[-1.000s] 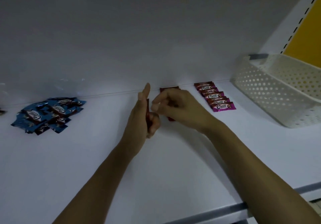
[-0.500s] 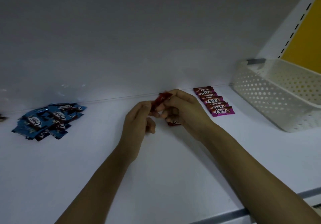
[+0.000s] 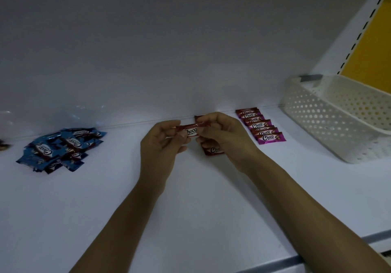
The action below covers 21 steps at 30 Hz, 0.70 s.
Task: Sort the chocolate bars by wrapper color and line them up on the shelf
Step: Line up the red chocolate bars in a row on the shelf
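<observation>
A red-wrapped chocolate bar [image 3: 190, 130] is held level between both hands above the white shelf [image 3: 105, 198]. My left hand [image 3: 160, 145] pinches its left end and my right hand [image 3: 224, 137] pinches its right end. Under my right hand lie more red bars [image 3: 212, 151] in a row, mostly hidden; one end [image 3: 197, 117] shows at the back wall. A neat row of several pink bars [image 3: 260, 127] lies to the right. A loose heap of blue bars [image 3: 61, 147] lies at the left.
A white perforated plastic basket [image 3: 330, 124] stands at the right against the shelf upright. A small dark object [image 3: 3, 146] shows at the far left edge. The shelf's front lip [image 3: 317, 260] runs along the lower right.
The red bar, first upright in my left hand, has been turned flat with its label up. Both hands now pinch its ends, a little farther back on the shelf.
</observation>
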### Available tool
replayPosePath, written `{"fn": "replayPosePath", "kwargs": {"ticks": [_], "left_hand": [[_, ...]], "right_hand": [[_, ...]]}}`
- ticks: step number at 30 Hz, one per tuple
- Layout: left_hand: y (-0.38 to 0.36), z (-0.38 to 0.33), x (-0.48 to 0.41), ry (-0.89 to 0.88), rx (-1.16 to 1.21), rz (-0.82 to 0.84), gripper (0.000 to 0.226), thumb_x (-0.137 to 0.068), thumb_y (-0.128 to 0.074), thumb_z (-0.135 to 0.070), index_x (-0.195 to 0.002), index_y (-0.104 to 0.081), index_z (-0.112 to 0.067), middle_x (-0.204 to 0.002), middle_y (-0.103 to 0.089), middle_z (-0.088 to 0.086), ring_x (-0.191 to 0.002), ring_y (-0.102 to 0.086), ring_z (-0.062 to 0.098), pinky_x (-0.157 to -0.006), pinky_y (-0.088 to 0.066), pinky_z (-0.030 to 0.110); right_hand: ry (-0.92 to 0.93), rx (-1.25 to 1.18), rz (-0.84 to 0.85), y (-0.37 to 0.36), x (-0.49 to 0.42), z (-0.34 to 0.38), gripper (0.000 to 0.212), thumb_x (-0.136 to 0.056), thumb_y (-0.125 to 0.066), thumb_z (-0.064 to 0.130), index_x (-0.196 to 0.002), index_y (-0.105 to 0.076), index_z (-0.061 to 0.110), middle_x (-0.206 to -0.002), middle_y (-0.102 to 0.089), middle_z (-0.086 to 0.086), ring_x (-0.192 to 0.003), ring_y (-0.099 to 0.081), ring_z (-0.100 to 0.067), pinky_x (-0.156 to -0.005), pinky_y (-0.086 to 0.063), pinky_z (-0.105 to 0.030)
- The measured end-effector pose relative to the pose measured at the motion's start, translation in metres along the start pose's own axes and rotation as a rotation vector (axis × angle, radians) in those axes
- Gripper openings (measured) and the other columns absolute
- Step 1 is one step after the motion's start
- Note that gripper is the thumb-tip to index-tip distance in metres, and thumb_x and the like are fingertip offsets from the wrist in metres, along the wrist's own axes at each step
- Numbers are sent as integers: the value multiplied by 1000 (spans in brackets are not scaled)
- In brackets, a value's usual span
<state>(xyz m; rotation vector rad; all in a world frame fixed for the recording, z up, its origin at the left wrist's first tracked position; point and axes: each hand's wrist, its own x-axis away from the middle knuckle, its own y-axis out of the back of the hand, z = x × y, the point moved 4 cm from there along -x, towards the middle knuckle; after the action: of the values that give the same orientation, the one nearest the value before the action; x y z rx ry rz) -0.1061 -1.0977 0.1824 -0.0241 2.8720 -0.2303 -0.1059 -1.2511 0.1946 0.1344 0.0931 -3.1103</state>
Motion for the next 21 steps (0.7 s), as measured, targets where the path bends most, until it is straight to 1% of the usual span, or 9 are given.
{"fn": "replayPosePath", "kwargs": {"ticks": [3,5,6,8,10,13,16,19,21], "left_hand": [[2,5,-1,-16,-72,-6,21,-83,-67,3,-91,-65,-17,-80,-72,-3,-74,-70,11,-60,-53,21],[2,7,-1,-96,-275,-7,24,-84,-69,-3,-98,-62,-22,-89,-69,-8,-79,-68,7,-67,-53,18],[1,8,1,-133,-397,9,26,-85,-69,-7,-104,-61,-23,-93,-67,-13,-82,-66,3,-70,-51,13],[0,11,3,-141,-501,21,30,-86,-69,-13,-113,-59,-23,-98,-62,-19,-89,-61,-1,-72,-47,5],[1,14,1,-106,-515,9,28,-87,-68,-17,-114,-59,-22,-100,-60,-17,-92,-59,0,-71,-45,2],[2,18,-2,-78,-541,-1,27,-89,-66,-19,-116,-60,-19,-105,-60,-12,-93,-57,5,-68,-43,1],[1,19,-1,-75,-566,18,28,-91,-63,-19,-118,-58,-17,-108,-58,-10,-99,-56,8,-71,-40,4],[1,20,0,-70,-591,29,30,-91,-63,-18,-121,-58,-15,-111,-57,-9,-102,-54,8,-73,-38,3],[1,21,0,-67,-599,25,31,-91,-64,-17,-120,-58,-14,-111,-57,-8,-103,-54,8,-73,-37,1]], "right_hand": [[76,199,20,1,0,4,16,-84,-68,4,-85,-71,20,-84,-71,-8,-77,-65,-17,-73,-51,-24],[97,401,31,7,-1,7,14,-82,-71,9,-81,-73,23,-78,-70,-2,-73,-62,-11,-70,-47,-19],[90,522,34,12,-2,9,11,-82,-72,12,-83,-75,22,-76,-70,2,-68,-60,-6,-66,-45,-15],[38,714,65,25,-3,14,8,-81,-73,15,-85,-76,22,-77,-71,4,-65,-58,-4,-63,-45,-16],[-25,738,142,37,1,17,10,-79,-75,13,-83,-76,21,-76,-72,8,-68,-62,-1,-65,-49,-15],[-26,762,209,48,11,12,12,-76,-77,8,-78,-75,20,-65,-69,14,-60,-60,7,-59,-43,-7],[29,773,150,56,15,2,10,-77,-76,9,-79,-76,18,-68,-69,9,-55,-56,5,-55,-40,-8],[129,860,47,61,12,-6,15,-76,-78,12,-76,-74,26,-77,-69,7,-64,-55,1,-62,-39,-10],[193,930,29,59,10,-8,9,-77,-78,15,-82,-76,22,-78,-66,11,-70,-54,-1,-67,-36,-10]]}}
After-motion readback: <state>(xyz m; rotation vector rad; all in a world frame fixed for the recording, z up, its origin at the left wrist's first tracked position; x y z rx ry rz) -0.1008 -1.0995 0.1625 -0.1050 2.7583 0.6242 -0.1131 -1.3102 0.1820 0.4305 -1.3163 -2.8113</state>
